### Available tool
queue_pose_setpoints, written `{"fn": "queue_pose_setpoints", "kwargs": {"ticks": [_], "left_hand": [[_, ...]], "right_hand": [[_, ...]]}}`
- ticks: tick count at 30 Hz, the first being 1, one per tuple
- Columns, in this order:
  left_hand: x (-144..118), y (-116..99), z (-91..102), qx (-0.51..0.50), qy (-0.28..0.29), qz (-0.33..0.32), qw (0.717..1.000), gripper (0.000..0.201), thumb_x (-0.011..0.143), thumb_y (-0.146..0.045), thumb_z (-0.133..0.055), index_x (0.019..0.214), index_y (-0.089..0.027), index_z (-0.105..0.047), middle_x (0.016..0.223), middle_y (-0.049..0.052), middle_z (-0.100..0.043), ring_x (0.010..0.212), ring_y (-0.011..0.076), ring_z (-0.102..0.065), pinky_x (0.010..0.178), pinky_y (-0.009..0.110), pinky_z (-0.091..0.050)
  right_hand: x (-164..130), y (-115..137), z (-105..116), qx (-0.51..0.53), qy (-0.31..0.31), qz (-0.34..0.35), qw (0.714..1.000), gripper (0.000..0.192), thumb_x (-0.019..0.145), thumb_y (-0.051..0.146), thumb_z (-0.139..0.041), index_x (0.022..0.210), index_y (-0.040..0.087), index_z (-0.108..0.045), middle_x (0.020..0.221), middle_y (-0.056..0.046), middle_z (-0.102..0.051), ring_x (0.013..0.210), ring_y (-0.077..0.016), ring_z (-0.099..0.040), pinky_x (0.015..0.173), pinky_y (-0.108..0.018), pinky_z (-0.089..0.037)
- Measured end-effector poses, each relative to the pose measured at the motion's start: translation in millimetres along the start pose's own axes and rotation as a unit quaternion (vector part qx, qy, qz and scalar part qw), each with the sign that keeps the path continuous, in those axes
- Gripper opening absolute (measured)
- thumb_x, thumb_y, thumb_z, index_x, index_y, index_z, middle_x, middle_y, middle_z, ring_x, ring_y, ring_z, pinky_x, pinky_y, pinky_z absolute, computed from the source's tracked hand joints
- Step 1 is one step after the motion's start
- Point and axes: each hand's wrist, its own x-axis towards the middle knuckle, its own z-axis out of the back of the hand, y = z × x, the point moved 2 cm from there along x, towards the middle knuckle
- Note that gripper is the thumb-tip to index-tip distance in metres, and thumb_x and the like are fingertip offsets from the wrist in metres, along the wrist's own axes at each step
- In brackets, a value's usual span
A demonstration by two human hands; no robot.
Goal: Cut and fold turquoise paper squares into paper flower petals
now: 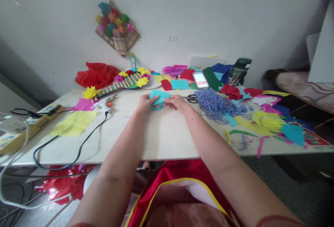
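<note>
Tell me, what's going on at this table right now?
A person holds a folded teal paper piece between the left hand and right hand, above the white table. Scissors and purple yarn lie to the right, a glue gun to the left.

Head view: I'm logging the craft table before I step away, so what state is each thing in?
Teal paper: crumpled, pinched by both hands.
Left hand: gripping the paper.
Right hand: gripping the paper.
Scissors: lying flat, untouched.
Glue gun: lying down, cord attached.
Green bottle: upright, capped.
</note>
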Motion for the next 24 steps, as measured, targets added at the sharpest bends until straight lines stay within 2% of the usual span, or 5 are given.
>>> {"fn": "queue_pose_setpoints", "kwargs": {"ticks": [7, 14, 20, 24], "left_hand": [[1.6, 3.0, -1.3, -0.036, -0.004, 0.012, 0.999, 0.043, 0.054, -0.048, -0.073, 0.071, -0.011, -0.062, 0.061, 0.002, -0.061, 0.048, 0.0099, -0.053, 0.048, 0.024, -0.047], [-0.9, -0.8, -3.0, -0.022, -0.005, 0.020, 1.000, 0.043, 0.053, -0.048, -0.074, 0.069, -0.011, -0.061, 0.055, 0.001, -0.059, 0.043, 0.0090, -0.050, 0.043, 0.023, -0.044], [-2.9, -4.0, -4.6, -0.014, 0.016, 0.007, 1.000, 0.042, 0.055, -0.048, -0.072, 0.069, -0.010, -0.061, 0.053, 0.001, -0.058, 0.044, 0.0086, -0.050, 0.044, 0.022, -0.043], [-3.3, -4.4, -6.7, -0.019, 0.024, 0.003, 1.000, 0.039, 0.056, -0.046, -0.072, 0.066, -0.011, -0.060, 0.050, -0.001, -0.055, 0.043, 0.0077, -0.047, 0.043, 0.020, -0.040]], "right_hand": [[2.3, -2.3, -2.5, -0.002, -0.026, 0.023, 0.999, 0.029, 0.056, 0.032, -0.074, 0.053, 0.014, -0.051, 0.058, -0.005, -0.065, 0.040, -0.0044, -0.043, 0.035, -0.017, -0.025], [2.0, -2.9, -3.3, 0.028, -0.025, 0.023, 0.999, 0.027, 0.057, 0.030, -0.074, 0.056, 0.013, -0.053, 0.056, -0.003, -0.065, 0.041, -0.0053, -0.048, 0.037, -0.016, -0.030], [2.4, -5.1, -11.3, 0.034, 0.020, -0.013, 0.999, 0.015, 0.064, 0.025, -0.068, 0.064, 0.013, -0.060, 0.058, -0.003, -0.066, 0.039, -0.0053, -0.046, 0.032, -0.016, -0.026], [4.4, -7.0, -14.0, 0.014, 0.007, 0.001, 1.000, 0.011, 0.065, 0.021, -0.067, 0.061, 0.012, -0.061, 0.053, -0.002, -0.064, 0.035, -0.0041, -0.044, 0.031, -0.016, -0.022]]}}
